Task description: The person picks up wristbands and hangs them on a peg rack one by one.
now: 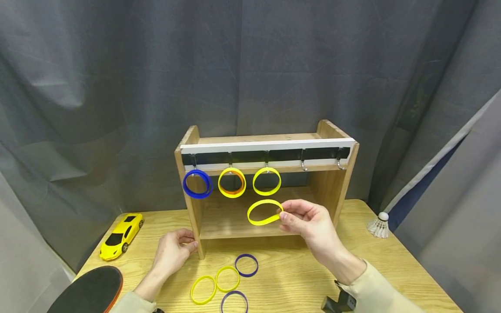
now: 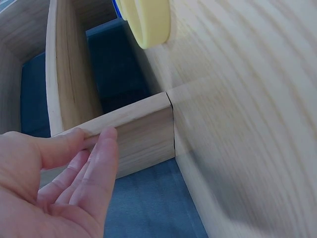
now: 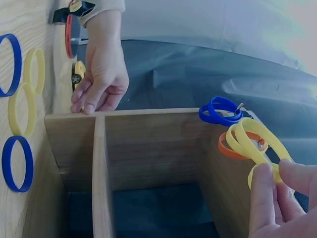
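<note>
A yellow silicone wristband (image 1: 270, 220) is pinched between thumb and fingers of my right hand (image 1: 313, 226), in front of the wooden shelf (image 1: 344, 191) and below its hook strip (image 1: 285, 155). My left hand (image 1: 172, 252) grips the edge of the shelf's left side panel low down, as the left wrist view shows. Blue wristbands (image 1: 197, 196) hang on the leftmost hook. On the second hook are a yellow wristband (image 1: 221, 190) and an orange wristband (image 1: 239, 190). Another yellow wristband (image 1: 267, 194) hangs from the third hook; the two right hooks (image 1: 303, 166) are bare.
Two yellow wristbands (image 1: 203, 302) and two dark blue wristbands (image 1: 246, 275) lie on the table before the shelf. At left are a yellow toy car (image 1: 122, 237) and a black round disc (image 1: 88, 291). A shuttlecock (image 1: 379, 226) stands at right; a grey curtain (image 1: 235, 65) hangs behind.
</note>
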The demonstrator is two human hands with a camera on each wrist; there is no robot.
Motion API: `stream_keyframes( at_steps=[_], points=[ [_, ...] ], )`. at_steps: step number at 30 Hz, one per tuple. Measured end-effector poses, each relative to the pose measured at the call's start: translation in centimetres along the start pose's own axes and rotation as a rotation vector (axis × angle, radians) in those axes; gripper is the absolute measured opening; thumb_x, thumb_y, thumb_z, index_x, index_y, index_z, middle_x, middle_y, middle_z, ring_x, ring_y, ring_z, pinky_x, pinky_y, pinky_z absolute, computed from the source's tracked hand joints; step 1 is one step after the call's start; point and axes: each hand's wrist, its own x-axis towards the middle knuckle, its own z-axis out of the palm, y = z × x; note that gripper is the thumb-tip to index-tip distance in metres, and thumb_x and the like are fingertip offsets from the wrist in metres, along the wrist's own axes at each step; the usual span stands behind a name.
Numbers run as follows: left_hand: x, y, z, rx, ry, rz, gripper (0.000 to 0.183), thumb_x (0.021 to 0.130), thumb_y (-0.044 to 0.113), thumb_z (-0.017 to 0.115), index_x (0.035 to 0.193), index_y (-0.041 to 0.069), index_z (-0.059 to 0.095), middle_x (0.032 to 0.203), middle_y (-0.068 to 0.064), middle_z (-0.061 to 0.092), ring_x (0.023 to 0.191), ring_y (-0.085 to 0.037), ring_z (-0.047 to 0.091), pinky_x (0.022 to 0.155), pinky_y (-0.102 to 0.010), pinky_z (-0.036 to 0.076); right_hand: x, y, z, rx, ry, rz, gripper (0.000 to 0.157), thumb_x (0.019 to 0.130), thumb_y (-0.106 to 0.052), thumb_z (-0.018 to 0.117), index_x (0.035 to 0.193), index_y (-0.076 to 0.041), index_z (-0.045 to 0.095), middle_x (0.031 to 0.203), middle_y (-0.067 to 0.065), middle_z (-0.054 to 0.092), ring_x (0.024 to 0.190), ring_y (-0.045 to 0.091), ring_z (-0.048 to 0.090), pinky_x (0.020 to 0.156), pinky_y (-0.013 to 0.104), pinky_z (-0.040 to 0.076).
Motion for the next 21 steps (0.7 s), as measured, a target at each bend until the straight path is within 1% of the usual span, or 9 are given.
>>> stream_keyframes(
  at_steps=[3, 10, 13, 18, 21],
  points=[
    [0.0, 0.0, 0.0, -0.010, -0.002, -0.013, 0.014, 0.094, 0.003, 0.085, 0.108, 0.005, 0.082, 0.092, -0.006, 0.087, 0.079, -0.025, 0.084, 0.065, -0.021, 0.061, 0.2, -0.2, 0.2, 0.034, 0.023, -0.006, 0.029, 0.104, 0.007, 0.072, 0.108, -0.020, 0.082, 0.099, -0.008, 0.084, 0.091, 0.004, 0.081, 0.085, 0.027, 0.070],
    [0.0, -0.1, 0.0, -0.006, -0.004, -0.012, 0.015, 0.094, 0.005, 0.086, 0.108, 0.005, 0.082, 0.093, -0.006, 0.087, 0.079, -0.025, 0.084, 0.065, -0.022, 0.061, 0.9, -0.9, 0.8, 0.117, 0.086, -0.030, 0.029, 0.104, 0.006, 0.073, 0.109, -0.021, 0.083, 0.102, -0.008, 0.085, 0.091, 0.004, 0.080, 0.084, 0.026, 0.069],
    [0.0, -0.2, 0.0, -0.002, -0.001, -0.013, 0.015, 0.094, 0.005, 0.086, 0.108, 0.005, 0.082, 0.093, -0.006, 0.087, 0.079, -0.025, 0.084, 0.065, -0.022, 0.061, 1.2, -1.3, 1.1, 0.141, 0.110, -0.027, 0.028, 0.105, 0.004, 0.073, 0.109, -0.021, 0.083, 0.104, -0.008, 0.085, 0.093, 0.004, 0.080, 0.084, 0.025, 0.069],
    [0.0, -0.1, 0.0, -0.009, 0.000, -0.016, 0.015, 0.094, 0.005, 0.086, 0.108, 0.005, 0.082, 0.093, -0.006, 0.087, 0.079, -0.025, 0.084, 0.066, -0.022, 0.061, 1.8, -1.5, 1.5, 0.187, 0.166, -0.002, 0.028, 0.106, 0.004, 0.072, 0.107, -0.022, 0.083, 0.100, -0.007, 0.085, 0.091, 0.004, 0.081, 0.082, 0.022, 0.068],
    [0.0, -0.1, 0.0, -0.014, -0.002, -0.016, 0.015, 0.094, 0.005, 0.086, 0.108, 0.005, 0.082, 0.093, -0.006, 0.087, 0.079, -0.024, 0.084, 0.066, -0.022, 0.061, 2.1, -1.5, 1.6, 0.211, 0.182, -0.006, 0.028, 0.106, 0.004, 0.071, 0.106, -0.021, 0.083, 0.097, -0.007, 0.084, 0.089, 0.005, 0.082, 0.080, 0.021, 0.068]
  ],
)
